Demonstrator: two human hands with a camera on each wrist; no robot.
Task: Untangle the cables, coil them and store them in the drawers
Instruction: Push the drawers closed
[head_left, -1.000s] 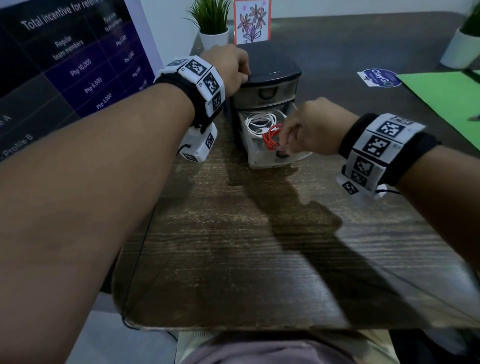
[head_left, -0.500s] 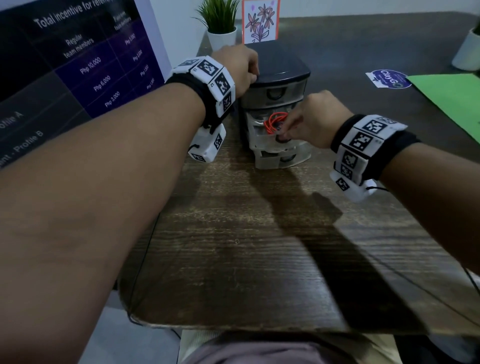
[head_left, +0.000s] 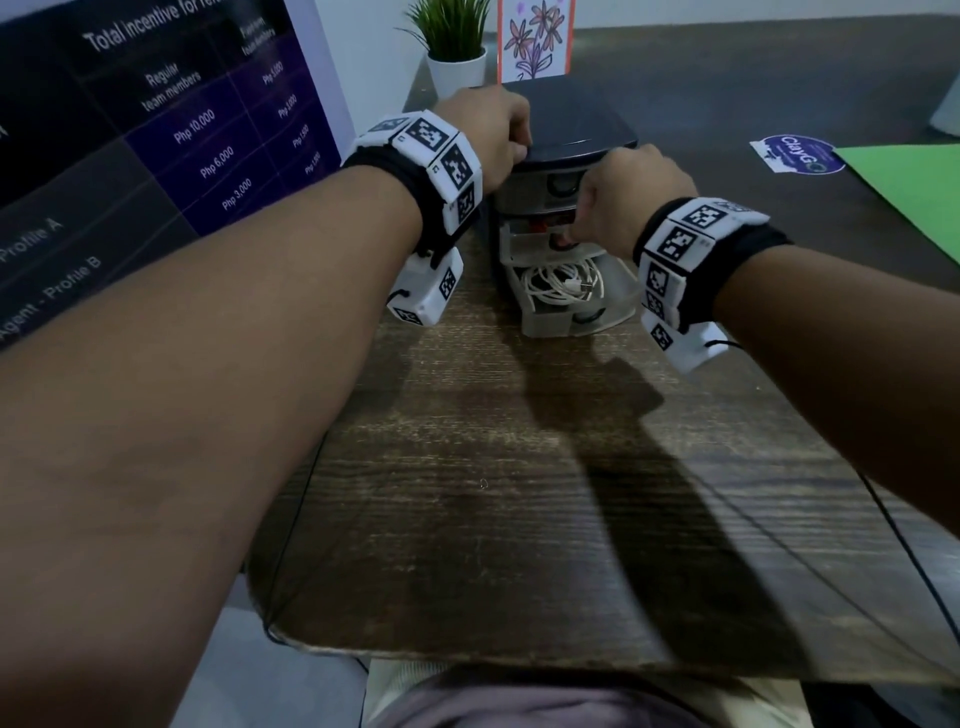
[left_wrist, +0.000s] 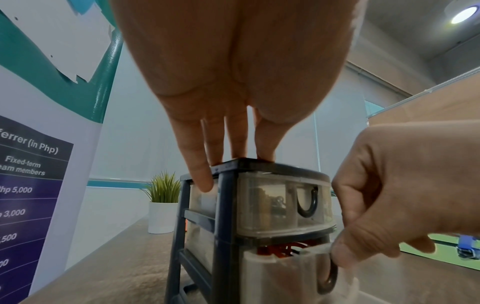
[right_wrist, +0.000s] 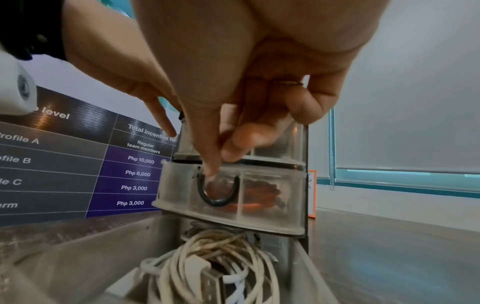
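**A:** Left hand (head_left: 485, 130) flat-fingered on top of the drawer unit (head_left: 566, 130) at the far side of the table (head_left: 493, 493), fingers straight, pressing down, gripping nothing. That tower looks light plastic; I'd guess it slides unless pinned.

**B:** And the right hand (head_left: 631, 195) is at the middle drawer (right_wrist: 233, 185), forefinger tip on its dark U-shaped handle (right_wrist: 218, 191), other fingers curled just above. The red cable (right_wrist: 259, 195) shows through the cloudy front, coiled inside.

**A:** Drawer's almost flush, only slightly out. Thin walls and likely a loose fit, so a square push at the handle is the place.

**B:** Below it, the bottom drawer (head_left: 613, 306) stands well out toward us, the white cable (head_left: 561, 283) coiled inside. Soft, springy stuff; a loop could lift and snag the drawer above.

**A:** Then tuck the loops down first and push by the front wall.
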